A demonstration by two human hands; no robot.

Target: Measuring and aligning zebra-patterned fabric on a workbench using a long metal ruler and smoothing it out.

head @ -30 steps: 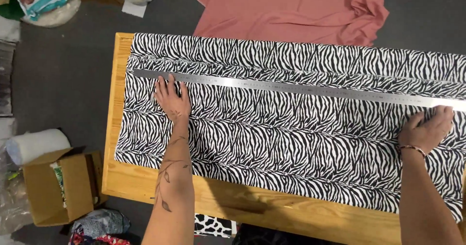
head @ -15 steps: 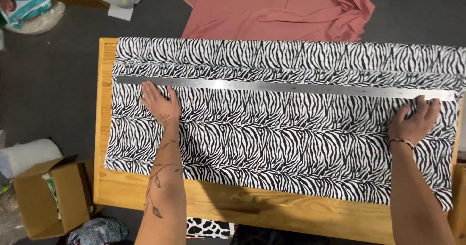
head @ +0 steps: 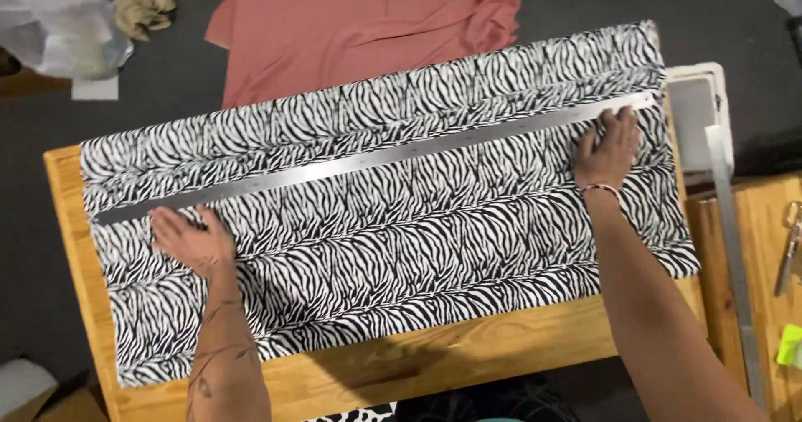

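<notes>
A zebra-print fabric (head: pixel 401 221) lies spread over a wooden table (head: pixel 468 351). Across its upper part runs a long steel ruler (head: pixel 376 159), from the left edge to the far right. My left hand (head: pixel 190 240) lies flat on the fabric just below the ruler's left end, fingers spread toward it. My right hand (head: pixel 610 148) presses flat on the fabric at the ruler's right end, fingertips touching the ruler. Neither hand grips anything.
A pink cloth (head: pixel 359 29) lies on the dark floor beyond the table. A second steel ruler (head: pixel 733 246) rests on another wooden surface at the right, beside scissors (head: pixel 787 251) and a white box (head: pixel 697 109). Plastic bags (head: pixel 58 29) sit top left.
The view has shifted and tilted, so the table now sits slanted in the frame. Both hands remain flat at the ruler's two ends.
</notes>
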